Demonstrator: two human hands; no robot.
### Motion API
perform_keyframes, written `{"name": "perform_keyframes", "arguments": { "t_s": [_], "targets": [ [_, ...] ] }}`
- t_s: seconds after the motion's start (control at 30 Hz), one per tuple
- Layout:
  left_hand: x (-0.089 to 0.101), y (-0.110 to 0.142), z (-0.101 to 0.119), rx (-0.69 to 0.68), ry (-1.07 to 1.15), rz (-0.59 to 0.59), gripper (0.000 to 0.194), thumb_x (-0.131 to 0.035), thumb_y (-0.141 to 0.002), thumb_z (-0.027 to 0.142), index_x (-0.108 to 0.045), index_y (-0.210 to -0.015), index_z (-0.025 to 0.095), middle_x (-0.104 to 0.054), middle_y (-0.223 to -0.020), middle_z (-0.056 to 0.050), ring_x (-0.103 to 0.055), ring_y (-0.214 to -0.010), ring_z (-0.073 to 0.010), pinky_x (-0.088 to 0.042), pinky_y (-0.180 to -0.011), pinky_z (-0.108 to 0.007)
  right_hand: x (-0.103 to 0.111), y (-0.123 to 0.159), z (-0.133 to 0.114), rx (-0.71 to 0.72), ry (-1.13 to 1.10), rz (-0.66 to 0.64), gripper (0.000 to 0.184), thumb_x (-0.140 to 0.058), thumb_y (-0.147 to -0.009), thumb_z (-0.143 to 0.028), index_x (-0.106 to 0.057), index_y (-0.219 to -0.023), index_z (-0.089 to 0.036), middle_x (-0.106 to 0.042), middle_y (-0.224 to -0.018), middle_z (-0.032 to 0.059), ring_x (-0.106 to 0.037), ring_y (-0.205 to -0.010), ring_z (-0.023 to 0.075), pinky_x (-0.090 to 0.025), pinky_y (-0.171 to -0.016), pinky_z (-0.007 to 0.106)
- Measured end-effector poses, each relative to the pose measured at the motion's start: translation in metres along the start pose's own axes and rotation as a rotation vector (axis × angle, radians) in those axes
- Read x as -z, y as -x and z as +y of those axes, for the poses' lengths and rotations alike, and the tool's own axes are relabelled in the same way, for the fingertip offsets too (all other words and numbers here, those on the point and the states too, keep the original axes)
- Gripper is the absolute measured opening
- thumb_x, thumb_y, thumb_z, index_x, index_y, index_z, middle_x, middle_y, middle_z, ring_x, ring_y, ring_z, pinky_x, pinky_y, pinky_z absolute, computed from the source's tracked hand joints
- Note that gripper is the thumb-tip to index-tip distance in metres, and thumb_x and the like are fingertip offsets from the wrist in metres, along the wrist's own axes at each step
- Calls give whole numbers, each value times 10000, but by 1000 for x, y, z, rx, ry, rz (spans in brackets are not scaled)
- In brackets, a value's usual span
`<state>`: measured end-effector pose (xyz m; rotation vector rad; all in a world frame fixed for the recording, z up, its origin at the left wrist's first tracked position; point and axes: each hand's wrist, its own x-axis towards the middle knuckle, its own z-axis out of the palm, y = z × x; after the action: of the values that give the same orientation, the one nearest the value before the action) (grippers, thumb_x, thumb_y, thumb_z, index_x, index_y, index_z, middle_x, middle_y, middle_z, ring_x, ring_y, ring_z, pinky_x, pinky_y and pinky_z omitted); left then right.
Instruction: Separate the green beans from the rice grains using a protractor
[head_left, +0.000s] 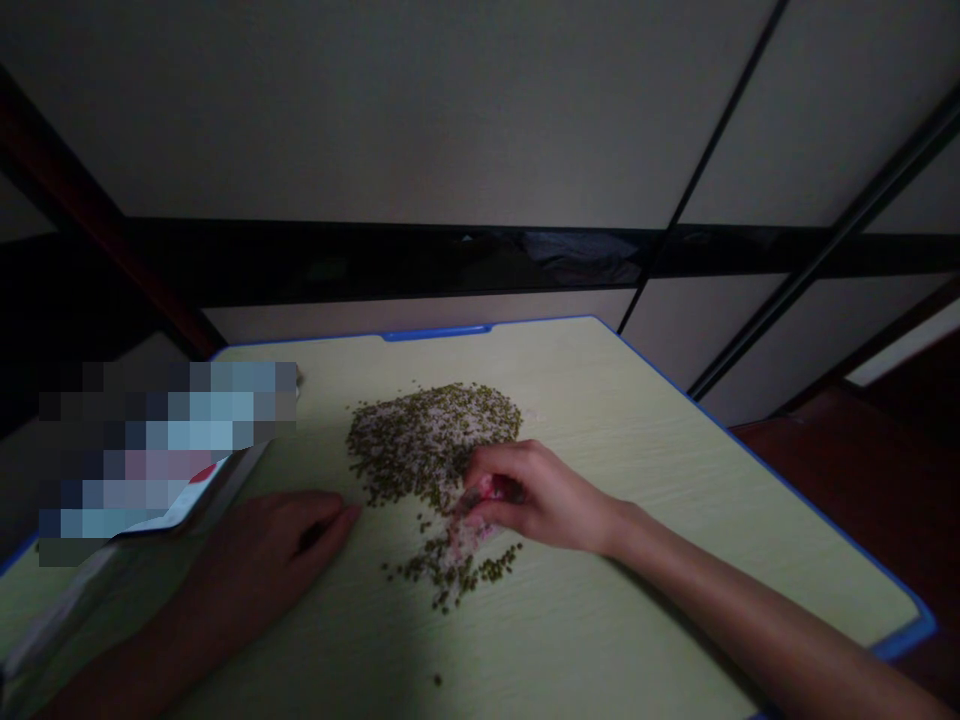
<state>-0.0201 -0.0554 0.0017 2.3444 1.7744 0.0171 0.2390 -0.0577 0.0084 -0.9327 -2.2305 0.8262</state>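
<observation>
A mound of small green beans mixed with pale, rice-like grains lies spread on the tabletop. My right hand is over the near right side of the mound, thumb and fingers curled together. Something pinkish red shows inside its grip; what it is I cannot make out. Just below its fingertips is a smaller scatter of beans and pale grains. To the left of the mound, my left hand is low over the table with its thumb and finger pressed together. Whether anything is between those fingertips is hidden.
At the table's left side lies a flat item, mostly pixelated, with a pale surface and dark edge. A single bean sits near the front. Blue trim edges the table. Behind stand pale panels with a dark band.
</observation>
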Motion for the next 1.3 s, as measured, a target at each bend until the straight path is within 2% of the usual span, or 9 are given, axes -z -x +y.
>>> {"name": "perform_keyframes", "arguments": {
  "t_s": [0.97,1.3],
  "targets": [
    [-4,1,-2,-9,10,42,486,-214,-765,533,-512,-520,236,-599,-569,-10,-577,-636,-198,-347,-612,-302,10,4,5,-51,-53,-45,97,-640,-743,-160,-546,-723,-162,-530,-624,-40,-458,-546,77,-323,-508,208],
    [0,1,-1,-21,-12,47,462,-233,-777,500,-505,-519,229,-603,-577,-17,-576,-640,-203,-344,-594,-296,11,4,5,-40,-47,-66,105,-638,-757,-212,-546,-739,-164,-536,-629,-32,-451,-553,84,-324,-511,211]
  ]
}}
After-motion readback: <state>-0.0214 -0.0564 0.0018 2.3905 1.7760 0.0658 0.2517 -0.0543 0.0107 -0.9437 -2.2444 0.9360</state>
